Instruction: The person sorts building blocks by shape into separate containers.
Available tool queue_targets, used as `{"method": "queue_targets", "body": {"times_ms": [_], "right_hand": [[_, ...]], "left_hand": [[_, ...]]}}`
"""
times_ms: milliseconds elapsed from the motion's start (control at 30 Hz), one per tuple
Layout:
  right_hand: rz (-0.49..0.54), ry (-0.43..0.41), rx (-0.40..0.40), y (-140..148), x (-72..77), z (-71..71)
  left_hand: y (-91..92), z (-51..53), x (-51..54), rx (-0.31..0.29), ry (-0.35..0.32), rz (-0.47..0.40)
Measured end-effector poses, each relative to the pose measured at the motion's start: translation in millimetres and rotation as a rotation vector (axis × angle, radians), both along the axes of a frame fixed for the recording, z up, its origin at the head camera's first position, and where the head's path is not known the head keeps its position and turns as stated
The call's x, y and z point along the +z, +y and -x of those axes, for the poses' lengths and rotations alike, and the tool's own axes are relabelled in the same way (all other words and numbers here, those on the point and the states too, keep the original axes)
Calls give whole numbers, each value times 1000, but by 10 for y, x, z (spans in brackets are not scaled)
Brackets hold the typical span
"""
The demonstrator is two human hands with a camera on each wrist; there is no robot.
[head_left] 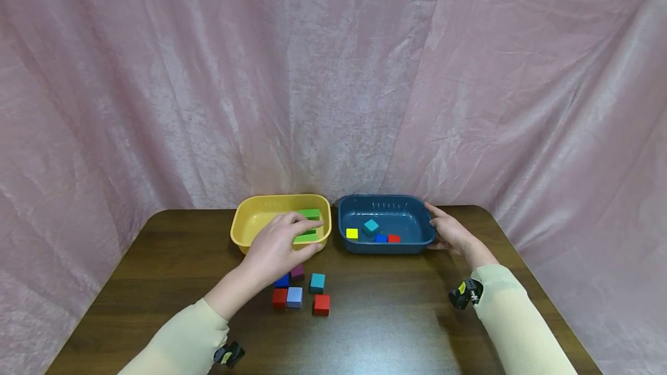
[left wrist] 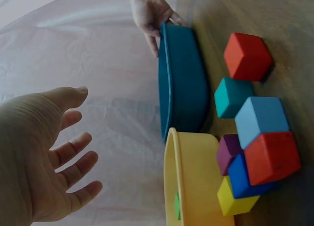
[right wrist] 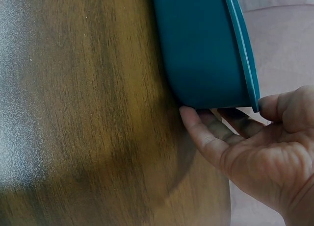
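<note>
My left hand (head_left: 281, 245) is above the near right part of the yellow basin (head_left: 241, 217), its fingers loosely bent and apart. In the left wrist view nothing lies between the fingers (left wrist: 81, 168) and thumb. Green blocks (head_left: 310, 213) lie in the yellow basin, partly hidden by this hand. At the right end of the dark blue basin (head_left: 383, 247), my right hand (head_left: 452, 234) touches the end with spread fingers. In the right wrist view its thumb meets the rim and a fingertip (right wrist: 189, 117) reaches the lower corner.
Inside the blue basin lie a yellow block (head_left: 351, 233), a teal block (head_left: 370, 227), a blue block (head_left: 381, 238) and a red block (head_left: 394, 238). Several loose blocks, including a light blue block (head_left: 294, 297) and a red block (head_left: 321, 305), lie on the wooden table (head_left: 385, 317). A pink curtain (head_left: 344, 85) hangs behind.
</note>
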State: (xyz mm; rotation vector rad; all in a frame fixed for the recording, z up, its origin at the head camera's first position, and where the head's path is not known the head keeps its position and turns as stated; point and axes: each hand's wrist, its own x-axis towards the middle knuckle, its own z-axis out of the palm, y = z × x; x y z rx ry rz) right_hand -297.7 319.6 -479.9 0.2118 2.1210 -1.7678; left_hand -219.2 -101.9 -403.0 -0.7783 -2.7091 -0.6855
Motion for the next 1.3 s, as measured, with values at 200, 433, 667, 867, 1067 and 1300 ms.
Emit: {"method": "queue_targets", "body": {"times_ms": [200,433,667,867,1067,1300], "right_hand": [[-3,5,0,15,-13,-13],[0,19,6,36,-12,-18],[4,14,5,49,-24,-20],[5,12,9,48,-24,-27],[-4,15,20,57,-41,-12],[14,5,11,46,-28,-20]], "left_hand": [[-69,-109,-98,-14,-8,13],[-130,-199,-184,-24,-26,15],[-162,-267,-291,-43,-27,35],[-177,-345,-420,-71,-45,73],[-180,-409,-579,-100,-35,119],[-157,-449,-780,-134,-25,185]]}}
